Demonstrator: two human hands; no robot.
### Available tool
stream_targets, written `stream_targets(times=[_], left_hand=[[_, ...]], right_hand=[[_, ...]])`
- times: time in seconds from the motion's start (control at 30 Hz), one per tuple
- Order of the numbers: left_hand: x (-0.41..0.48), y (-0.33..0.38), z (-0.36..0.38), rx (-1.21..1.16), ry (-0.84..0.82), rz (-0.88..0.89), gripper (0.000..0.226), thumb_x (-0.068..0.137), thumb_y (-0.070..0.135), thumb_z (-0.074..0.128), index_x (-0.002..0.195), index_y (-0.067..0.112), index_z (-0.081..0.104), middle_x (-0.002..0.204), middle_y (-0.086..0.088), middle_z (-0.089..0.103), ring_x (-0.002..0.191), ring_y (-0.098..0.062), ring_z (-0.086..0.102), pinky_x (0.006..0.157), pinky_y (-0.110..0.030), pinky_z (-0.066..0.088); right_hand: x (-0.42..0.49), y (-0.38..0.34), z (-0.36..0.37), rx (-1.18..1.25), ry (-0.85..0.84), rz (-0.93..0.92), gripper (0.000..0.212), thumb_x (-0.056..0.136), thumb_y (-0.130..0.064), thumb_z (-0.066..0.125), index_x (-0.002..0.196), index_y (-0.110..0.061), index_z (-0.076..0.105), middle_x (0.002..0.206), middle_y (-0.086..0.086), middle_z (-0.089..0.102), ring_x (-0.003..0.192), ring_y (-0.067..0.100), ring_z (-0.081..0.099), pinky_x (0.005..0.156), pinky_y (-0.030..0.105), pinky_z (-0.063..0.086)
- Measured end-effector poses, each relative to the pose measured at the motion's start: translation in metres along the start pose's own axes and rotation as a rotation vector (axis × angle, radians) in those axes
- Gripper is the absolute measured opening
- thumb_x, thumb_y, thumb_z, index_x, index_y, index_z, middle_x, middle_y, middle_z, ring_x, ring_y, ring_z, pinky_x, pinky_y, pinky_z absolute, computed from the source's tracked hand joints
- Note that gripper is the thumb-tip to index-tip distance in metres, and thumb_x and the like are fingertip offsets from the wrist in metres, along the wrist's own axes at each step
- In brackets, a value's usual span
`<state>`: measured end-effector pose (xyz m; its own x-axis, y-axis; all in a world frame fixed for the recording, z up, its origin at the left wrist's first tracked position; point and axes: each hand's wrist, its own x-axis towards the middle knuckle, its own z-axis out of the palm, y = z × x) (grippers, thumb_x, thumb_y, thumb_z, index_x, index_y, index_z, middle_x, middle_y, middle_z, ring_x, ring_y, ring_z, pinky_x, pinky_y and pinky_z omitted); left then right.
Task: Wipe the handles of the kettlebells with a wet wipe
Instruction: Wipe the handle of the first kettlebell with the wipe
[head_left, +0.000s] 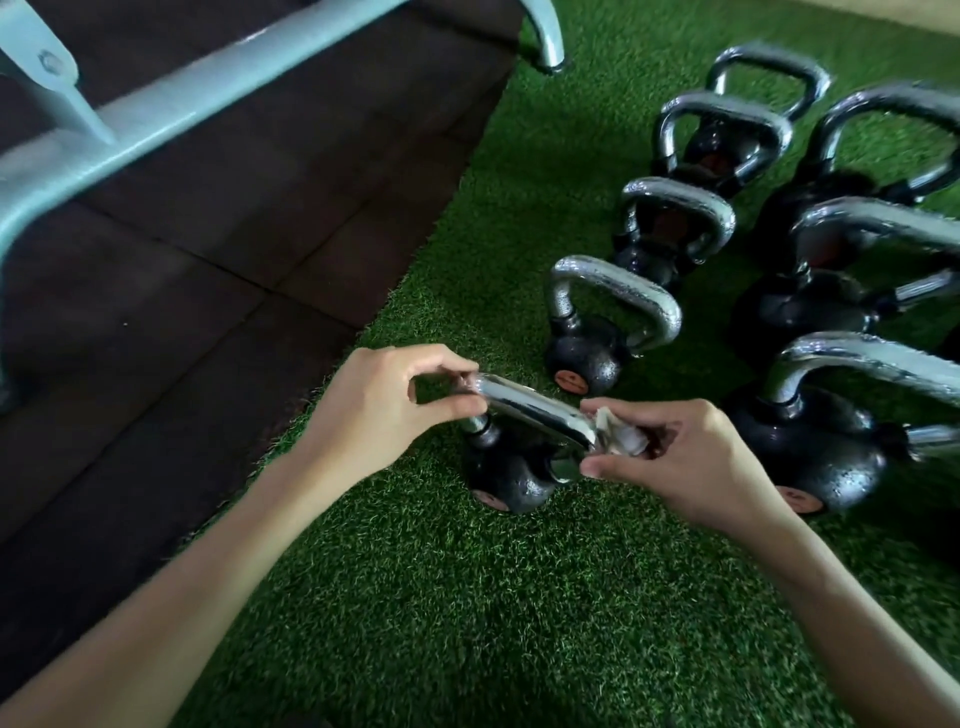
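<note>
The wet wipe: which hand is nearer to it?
Right. The right hand pinches the wet wipe against the right end of the handle; the left hand holds the handle's left end, away from the wet wipe.

Left hand (375, 410) and right hand (693, 460) reach forward, each curled in a pinch.

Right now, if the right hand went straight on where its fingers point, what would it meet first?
Probably the left hand: the right hand, holding the wet wipe, points left along the chrome kettlebell handle whose other end the left hand pinches.
</note>
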<state>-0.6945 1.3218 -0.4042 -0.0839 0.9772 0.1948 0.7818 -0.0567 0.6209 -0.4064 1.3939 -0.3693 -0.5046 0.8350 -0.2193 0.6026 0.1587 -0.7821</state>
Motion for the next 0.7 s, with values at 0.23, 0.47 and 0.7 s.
stream_targets(times=[0.23, 0.47, 0.7], left_hand=[[0.046, 0.017, -0.025, -0.057, -0.168, -0.081, 0.030, 0.086, 0.048, 0.073, 0.115, 0.044, 0.073, 0.102, 0.030, 0.072, 0.086, -0.005, 0.068, 0.074, -0.028, 0.056], [0.136, 0.073, -0.013, 0.522, -0.168, 0.023, 0.028, 0.089, 0.057, 0.068, 0.117, 0.053, 0.065, 0.102, 0.035, 0.069, 0.080, 0.006, 0.061, 0.066, -0.030, 0.057], [0.179, 0.095, -0.011, 0.744, -0.311, 0.164, 0.057, 0.087, 0.062, 0.065, 0.141, 0.050, 0.051, 0.122, 0.025, 0.066, 0.100, -0.007, 0.065, 0.068, -0.029, 0.052]], right_hand=[[0.019, 0.012, -0.040, 0.048, -0.027, -0.087, 0.034, 0.090, -0.029, 0.075, 0.117, -0.049, 0.069, 0.093, -0.028, 0.075, 0.071, -0.009, 0.066, 0.068, 0.015, 0.049], [0.052, 0.020, -0.074, 0.311, 0.341, -0.144, 0.022, 0.089, -0.031, 0.075, 0.105, -0.037, 0.061, 0.072, 0.000, 0.074, 0.057, 0.020, 0.059, 0.061, 0.049, 0.051], [0.104, -0.008, -0.100, 0.157, 0.320, -0.171, 0.010, 0.084, -0.023, 0.081, 0.091, -0.024, 0.074, 0.082, -0.013, 0.072, 0.075, -0.001, 0.064, 0.060, 0.006, 0.043]])
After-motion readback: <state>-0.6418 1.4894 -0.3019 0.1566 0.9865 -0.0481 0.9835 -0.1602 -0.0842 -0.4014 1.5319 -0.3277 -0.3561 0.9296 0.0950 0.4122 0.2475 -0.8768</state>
